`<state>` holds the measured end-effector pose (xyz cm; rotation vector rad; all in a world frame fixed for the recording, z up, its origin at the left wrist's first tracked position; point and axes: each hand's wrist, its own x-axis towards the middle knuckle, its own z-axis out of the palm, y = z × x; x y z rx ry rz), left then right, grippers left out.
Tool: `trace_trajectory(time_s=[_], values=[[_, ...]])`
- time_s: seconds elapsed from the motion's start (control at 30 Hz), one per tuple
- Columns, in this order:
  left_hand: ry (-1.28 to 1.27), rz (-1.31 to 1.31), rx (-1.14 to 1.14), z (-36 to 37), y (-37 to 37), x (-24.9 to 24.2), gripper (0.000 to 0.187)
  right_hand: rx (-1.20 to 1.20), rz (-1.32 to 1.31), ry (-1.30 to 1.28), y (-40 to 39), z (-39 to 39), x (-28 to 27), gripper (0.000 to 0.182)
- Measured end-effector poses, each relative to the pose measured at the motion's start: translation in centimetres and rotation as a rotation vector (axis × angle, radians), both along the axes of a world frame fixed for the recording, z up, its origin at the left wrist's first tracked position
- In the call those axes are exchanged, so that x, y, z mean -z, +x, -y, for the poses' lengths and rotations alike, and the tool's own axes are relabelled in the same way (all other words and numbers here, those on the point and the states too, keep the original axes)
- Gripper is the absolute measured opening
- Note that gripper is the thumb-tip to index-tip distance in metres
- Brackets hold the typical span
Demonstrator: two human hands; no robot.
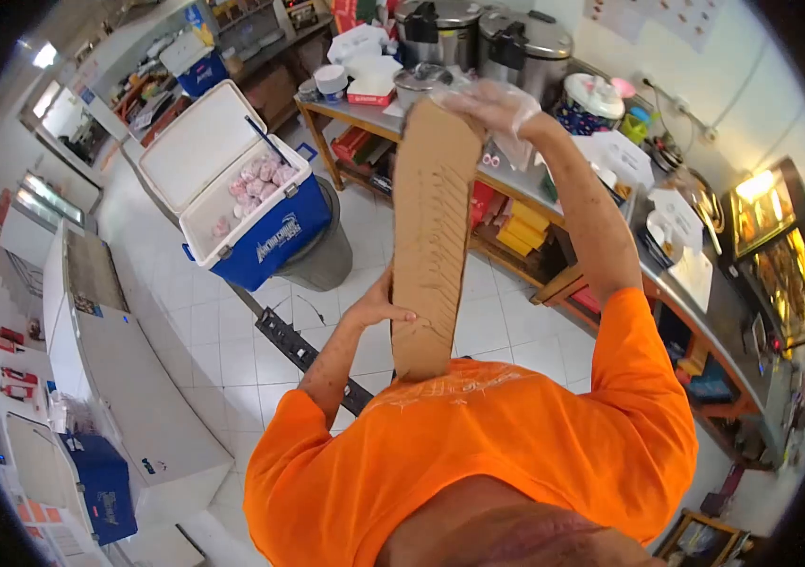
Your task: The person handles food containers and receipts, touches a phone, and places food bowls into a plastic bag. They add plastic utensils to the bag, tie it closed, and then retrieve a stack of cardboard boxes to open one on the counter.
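At the left edge of the frame you see a white chest freezer point(128, 378) standing on the white tiled floor point(223, 350). At the lower left a closed blue cooler point(100, 487) sits beside it. At upper left centre, an open blue cooler point(261, 236) rests on a grey bin point(322, 260); its white lid is tipped back and pink packets point(256, 184) lie inside.

At frame centre you hold a long brown cardboard strip point(433, 236) upright, its lower end against your orange shirt point(478, 454). Your left hand point(379, 307) grips the strip's left edge low down, fingers curled around it. Your right hand point(492, 104), in a clear plastic glove, pinches the strip's top end at the upper centre.

Behind the strip, a wooden table point(554, 194) with a metal top runs from upper centre to the right edge. It carries two large steel cookers point(483, 38), a floral pot point(587, 104) and white containers point(625, 156). Red and yellow boxes point(516, 227) fill the shelf beneath.
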<state>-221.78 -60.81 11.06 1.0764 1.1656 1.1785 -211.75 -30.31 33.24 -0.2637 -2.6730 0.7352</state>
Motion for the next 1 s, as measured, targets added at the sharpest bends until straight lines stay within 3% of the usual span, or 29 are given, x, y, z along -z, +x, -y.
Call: trace_trajectory(time_s=[0.1, 0.17, 0.2, 0.27, 0.3, 0.33, 0.4, 0.47, 0.5, 0.53, 0.57, 0.6, 0.63, 0.7, 0.73, 0.8, 0.87, 0.93, 1.0], values=[[0.207, -0.028, -0.201, -5.9, -6.0, -0.1, 0.125, -0.162, -0.061, 0.062, -7.5, -1.4, -4.8, 0.040], [0.364, -0.238, -0.496, -10.2, -10.8, 0.6, 0.126, -0.209, 0.035, 0.277, -12.0, -2.0, -7.0, 0.036], [0.371, -0.246, -0.501, -12.8, -13.9, 1.3, 0.126, -0.214, 0.027, 0.283, -14.8, -3.4, -7.0, 0.036], [0.496, -0.512, -0.765, -17.7, -20.3, 3.7, 0.121, -0.493, -0.183, 0.114, -20.7, -6.5, -6.3, 0.030], [0.501, -0.513, -0.760, -19.8, -23.6, 4.7, 0.121, -0.475, -0.691, 0.151, -25.4, -8.8, -4.2, 0.044], [0.484, -0.609, -0.800, -22.0, -27.1, 5.4, 0.114, -0.471, -0.690, 0.163, -28.5, -11.2, -3.7, 0.044], [0.467, -0.695, -0.836, -26.1, -33.2, 6.8, 0.108, -0.186, -0.818, -0.347, -34.3, -16.4, -2.9, 0.037], [0.357, -0.661, -0.767, -28.8, -38.2, 7.2, 0.097, 0.007, -0.314, 0.583, -42.7, -26.2, 4.6, 0.028], [0.319, -0.649, -0.742, -29.9, -40.4, 7.1, 0.093, -0.088, -0.234, 0.844, -46.1, -30.6, 12.3, 0.027], [0.155, 0.152, -0.685, -31.0, -41.7, 5.7, 0.082, -0.002, 0.130, 0.727, -49.0, -32.3, 17.6, 0.030], [0.080, 0.557, -0.591, -31.8, -43.2, 6.6, 0.077, 0.083, 0.491, 0.592, -50.2, -32.4, 20.8, 0.038], [-0.036, 0.958, -0.547, -32.7, -44.7, 7.5, 0.072, 0.191, 0.831, 0.331, -51.2, -29.7, 18.8, 0.041], [0.061, 1.142, -0.426, -34.1, -47.6, 11.5, 0.071, 0.205, 0.739, 0.403, -53.2, -30.9, 22.7, 0.033], [0.158, 1.328, -0.303, -36.2, -50.1, 14.0, 0.070, 0.310, 0.701, 0.604, -54.4, -33.0, 31.2, 0.026], [0.138, 1.108, -0.408, -36.9, -51.1, 14.2, 0.069, 0.306, 0.711, 0.595, -55.0, -33.4, 31.6, 0.026], [0.061, 0.655, -0.567, -37.3, -51.8, 14.7, 0.068, 0.078, 0.725, 0.547, -54.9, -32.8, 32.9, 0.022], [0.020, 0.204, -0.671, -39.0, -52.0, 14.9, 0.067, 0.102, 0.734, 0.428, -54.7, -31.3, 30.7, 0.022], [0.004, -0.008, -0.710, -40.7, -52.6, 14.8, 0.067, 0.118, 0.737, 0.325, -54.2, -31.4, 26.3, 0.021], [0.001, -0.133, -0.711, -41.9, -53.6, 14.8, 0.071, 0.085, 0.456, 0.496, -53.4, -31.6, 20.9, 0.021]])
